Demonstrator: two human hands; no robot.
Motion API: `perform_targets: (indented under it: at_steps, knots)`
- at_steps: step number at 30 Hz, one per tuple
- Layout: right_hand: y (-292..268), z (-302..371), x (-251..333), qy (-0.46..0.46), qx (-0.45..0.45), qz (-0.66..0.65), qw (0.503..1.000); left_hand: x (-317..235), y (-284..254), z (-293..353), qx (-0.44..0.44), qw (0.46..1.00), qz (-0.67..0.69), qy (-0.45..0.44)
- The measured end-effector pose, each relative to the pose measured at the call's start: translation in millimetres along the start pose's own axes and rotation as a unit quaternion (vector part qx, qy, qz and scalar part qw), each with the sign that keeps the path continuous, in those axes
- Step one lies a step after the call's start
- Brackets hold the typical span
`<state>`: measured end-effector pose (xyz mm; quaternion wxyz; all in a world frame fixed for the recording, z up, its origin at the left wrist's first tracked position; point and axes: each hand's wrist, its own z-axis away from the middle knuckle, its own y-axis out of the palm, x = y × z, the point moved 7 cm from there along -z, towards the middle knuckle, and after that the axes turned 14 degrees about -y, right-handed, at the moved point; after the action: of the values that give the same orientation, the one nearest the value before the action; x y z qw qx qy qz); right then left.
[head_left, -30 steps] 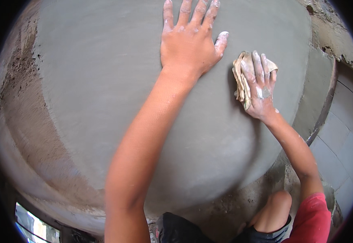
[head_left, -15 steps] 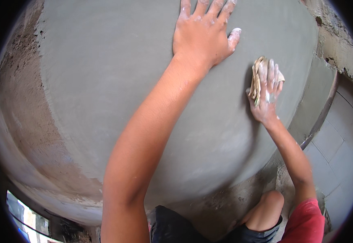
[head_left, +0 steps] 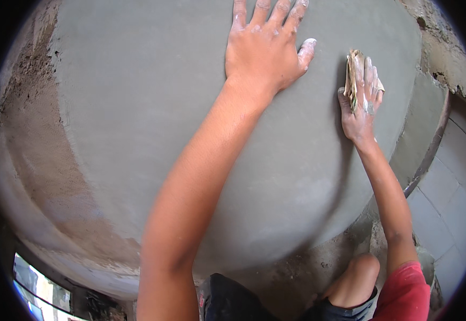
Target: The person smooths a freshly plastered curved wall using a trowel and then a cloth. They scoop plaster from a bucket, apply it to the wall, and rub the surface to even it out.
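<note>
A broad grey plastered surface (head_left: 152, 96), smooth and damp-looking, fills most of the view. My left hand (head_left: 265, 51) lies flat on its upper part, fingers spread, with pale smears on the thumb and fingers; the fingertips reach the top edge. Farther right, my right hand (head_left: 362, 101) presses a folded beige cloth (head_left: 352, 80) against the plaster. White residue coats that hand's fingers, which lie over the cloth. Part of the cloth is hidden beneath the palm.
Rough brown unfinished wall (head_left: 40, 139) borders the plaster on the left. At right are a raised plastered edge (head_left: 422, 125), broken masonry (head_left: 447, 53) and pale grey tiles (head_left: 447, 198). My bent knee (head_left: 358, 273) is below, and a bright opening (head_left: 43, 283) shows at lower left.
My right hand has slid up and slightly right across the plaster with the cloth. The left hand stays nearly in place, flat on the surface.
</note>
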<state>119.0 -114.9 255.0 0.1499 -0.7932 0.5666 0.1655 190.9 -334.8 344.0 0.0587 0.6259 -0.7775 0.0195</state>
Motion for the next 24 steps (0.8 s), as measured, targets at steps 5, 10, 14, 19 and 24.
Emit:
perform_targets:
  at_steps: [5, 10, 14, 19, 24]
  knots:
    - [-4, 39, 34, -0.038, 0.053, -0.032, 0.997, 0, 0, -2, -0.007, 1.0, 0.005, -0.001]
    - [-8, 41, 68, -0.112, 0.05, -0.056, 0.991, -1, 1, -2, 0.004, 1.0, -0.012, -0.001]
    - [-6, 15, 52, -0.104, 0.015, -0.038, 0.994, -1, -1, -3, 0.0, 1.0, -0.003, 0.001]
    - [-2, 8, 14, 0.011, -0.017, -0.005, 1.0, -2, -1, -1, -0.005, 1.0, 0.007, 0.0]
    - [-5, 44, 36, 0.087, -0.045, -0.028, 0.995, -1, -1, 0, -0.006, 1.0, 0.008, -0.002]
